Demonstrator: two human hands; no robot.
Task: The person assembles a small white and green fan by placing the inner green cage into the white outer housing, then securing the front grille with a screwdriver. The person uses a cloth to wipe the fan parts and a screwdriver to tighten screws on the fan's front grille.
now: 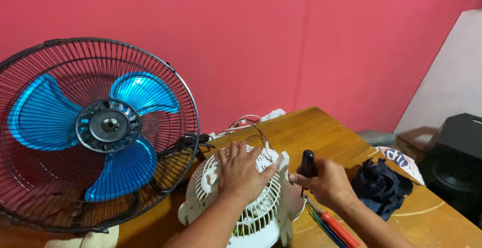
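Your left hand (242, 171) lies flat, fingers spread, on the small white fan housing (251, 203) on the wooden table (321, 127), while your right hand (324, 180) grips a black-handled screwdriver (307, 163) at its edge; thin plastic grille, probably light and brittle, so brace its rim.

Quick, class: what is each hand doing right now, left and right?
Left hand: open, pressed flat on the white fan housing.
Right hand: closed around the black screwdriver handle, its tip at the housing's edge.
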